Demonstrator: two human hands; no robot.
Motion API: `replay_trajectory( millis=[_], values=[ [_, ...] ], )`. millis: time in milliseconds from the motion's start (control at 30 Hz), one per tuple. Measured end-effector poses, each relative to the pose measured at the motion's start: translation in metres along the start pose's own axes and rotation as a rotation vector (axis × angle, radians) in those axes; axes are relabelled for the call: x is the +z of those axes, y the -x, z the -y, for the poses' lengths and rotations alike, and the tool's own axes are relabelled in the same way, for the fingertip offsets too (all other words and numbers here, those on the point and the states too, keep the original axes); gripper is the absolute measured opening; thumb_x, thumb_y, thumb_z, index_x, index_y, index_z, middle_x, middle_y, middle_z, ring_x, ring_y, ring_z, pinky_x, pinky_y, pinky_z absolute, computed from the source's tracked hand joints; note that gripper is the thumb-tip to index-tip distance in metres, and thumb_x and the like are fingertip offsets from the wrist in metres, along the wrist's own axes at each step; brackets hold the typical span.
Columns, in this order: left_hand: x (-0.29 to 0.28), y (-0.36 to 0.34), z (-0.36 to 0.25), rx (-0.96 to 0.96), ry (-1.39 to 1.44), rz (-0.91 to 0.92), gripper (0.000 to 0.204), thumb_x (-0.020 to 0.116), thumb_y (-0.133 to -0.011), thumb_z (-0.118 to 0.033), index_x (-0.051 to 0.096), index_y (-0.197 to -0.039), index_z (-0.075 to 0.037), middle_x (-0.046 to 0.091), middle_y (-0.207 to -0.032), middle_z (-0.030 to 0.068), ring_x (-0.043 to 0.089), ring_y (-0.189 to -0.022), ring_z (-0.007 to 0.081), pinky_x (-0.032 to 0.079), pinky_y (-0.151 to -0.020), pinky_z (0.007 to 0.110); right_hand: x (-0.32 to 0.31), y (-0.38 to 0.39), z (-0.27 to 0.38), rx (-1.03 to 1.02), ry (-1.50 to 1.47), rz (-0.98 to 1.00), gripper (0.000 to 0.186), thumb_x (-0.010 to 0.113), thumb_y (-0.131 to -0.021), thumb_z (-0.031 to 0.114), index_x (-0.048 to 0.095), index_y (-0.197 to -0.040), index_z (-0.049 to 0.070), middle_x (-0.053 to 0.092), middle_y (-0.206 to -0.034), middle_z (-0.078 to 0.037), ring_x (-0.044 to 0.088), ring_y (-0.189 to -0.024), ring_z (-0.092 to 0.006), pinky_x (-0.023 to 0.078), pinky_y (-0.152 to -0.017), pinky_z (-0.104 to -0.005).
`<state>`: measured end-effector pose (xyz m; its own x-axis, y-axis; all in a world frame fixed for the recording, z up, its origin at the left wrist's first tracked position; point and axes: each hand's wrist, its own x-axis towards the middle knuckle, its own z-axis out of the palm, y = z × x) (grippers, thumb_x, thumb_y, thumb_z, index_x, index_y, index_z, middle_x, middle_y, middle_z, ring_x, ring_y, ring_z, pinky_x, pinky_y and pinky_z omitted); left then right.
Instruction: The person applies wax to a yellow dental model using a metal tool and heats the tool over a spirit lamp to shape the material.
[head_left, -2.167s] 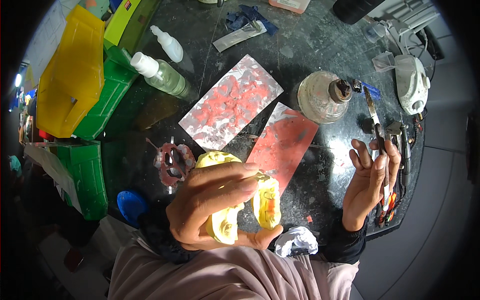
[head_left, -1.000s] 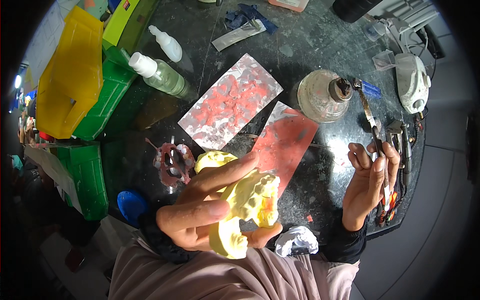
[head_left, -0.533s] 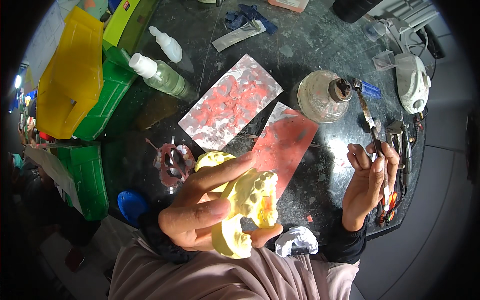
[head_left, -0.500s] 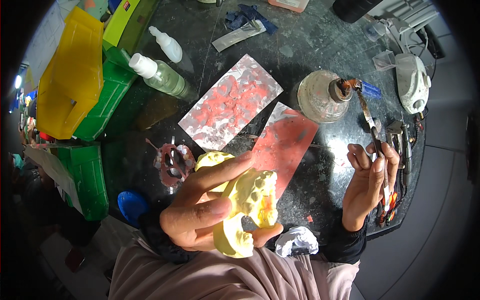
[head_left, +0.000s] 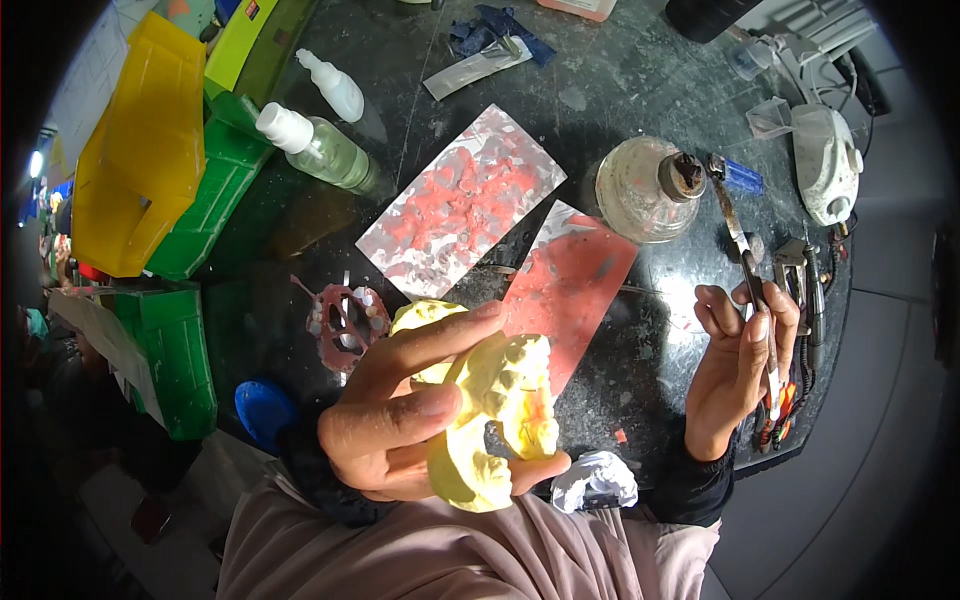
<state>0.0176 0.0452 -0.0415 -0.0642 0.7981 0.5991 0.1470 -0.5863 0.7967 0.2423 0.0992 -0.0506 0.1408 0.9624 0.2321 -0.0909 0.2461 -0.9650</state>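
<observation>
My left hand (head_left: 385, 425) is closed around a yellow plaster dental cast (head_left: 500, 385), held up near my lap. A patch of pink shows on the cast's right side. Behind my fingers sits another yellow plaster piece (head_left: 425, 315), partly hidden. Between thumb and fingers my right hand (head_left: 735, 370) grips a wax knife (head_left: 752, 285), its dark-coated blade pointing up near the glass spirit burner (head_left: 640, 195). The burner's wick holder is blackened. Below the yellow cast lies a white dental cast (head_left: 595, 482) at the table's near edge.
A pink wax sheet (head_left: 575, 275) and a pale plate smeared with pink wax (head_left: 470, 195) lie mid-table. Left are a pink framework with teeth (head_left: 345, 325), a spray bottle (head_left: 325, 155), a dropper bottle (head_left: 335, 90), a green bin (head_left: 165, 350) and a yellow bin (head_left: 140, 150). Tools (head_left: 805, 290) line the right edge.
The orange flame-like glow beside the burner's wick and the knife blade is gone. The yellow cast has tilted slightly in my left hand. My right hand has barely moved.
</observation>
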Motion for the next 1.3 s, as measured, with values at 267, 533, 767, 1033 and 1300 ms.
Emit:
replay_trajectory(
  millis=[267,533,767,1033,1300],
  values=[
    [0.001,-0.001,-0.001,-0.007,0.092,-0.017,0.086,0.087,-0.047,-0.005,0.040,-0.119,-0.009,0.042,-0.118,0.0318,0.057,-0.100,0.0354,0.052,-0.076,0.038,0.000,0.000,0.000,0.007,-0.017,0.004,0.031,0.050,-0.089,0.017,0.040,-0.111,-0.003,0.053,-0.092,-0.017,0.063,-0.080,-0.0375,0.056,-0.069,-0.0386],
    [0.000,-0.002,-0.001,0.053,0.080,-0.003,0.085,0.085,-0.049,-0.002,0.038,-0.120,-0.008,0.039,-0.120,0.0326,0.056,-0.101,0.0370,0.053,-0.075,0.041,0.000,0.000,-0.001,-0.003,-0.022,0.016,0.031,0.051,-0.089,0.017,0.040,-0.111,-0.002,0.053,-0.092,-0.017,0.063,-0.079,-0.0376,0.056,-0.068,-0.0386],
    [0.005,-0.001,0.001,0.078,0.063,-0.084,0.080,0.086,-0.047,-0.002,0.038,-0.111,-0.007,0.044,-0.114,0.0324,0.056,-0.101,0.0366,0.054,-0.075,0.041,-0.001,0.000,-0.002,0.001,-0.026,0.008,0.031,0.051,-0.089,0.017,0.040,-0.111,-0.002,0.053,-0.092,-0.017,0.063,-0.079,-0.0378,0.056,-0.068,-0.0384],
    [0.007,0.001,0.000,0.138,0.023,-0.153,0.079,0.086,-0.044,-0.002,0.037,-0.106,-0.010,0.050,-0.106,0.0303,0.058,-0.097,0.0347,0.054,-0.073,0.040,0.000,0.001,-0.001,0.002,-0.009,-0.002,0.032,0.050,-0.089,0.017,0.039,-0.111,-0.003,0.052,-0.092,-0.017,0.063,-0.079,-0.0372,0.056,-0.067,-0.0385],
    [0.009,0.004,-0.004,0.150,0.114,-0.182,0.076,0.086,-0.045,-0.001,0.040,-0.104,-0.011,0.053,-0.103,0.0279,0.059,-0.095,0.0337,0.053,-0.075,0.041,0.001,0.001,0.000,-0.009,-0.003,-0.002,0.032,0.050,-0.089,0.017,0.039,-0.111,-0.003,0.051,-0.092,-0.017,0.064,-0.078,-0.0365,0.056,-0.068,-0.0385]
  ],
)
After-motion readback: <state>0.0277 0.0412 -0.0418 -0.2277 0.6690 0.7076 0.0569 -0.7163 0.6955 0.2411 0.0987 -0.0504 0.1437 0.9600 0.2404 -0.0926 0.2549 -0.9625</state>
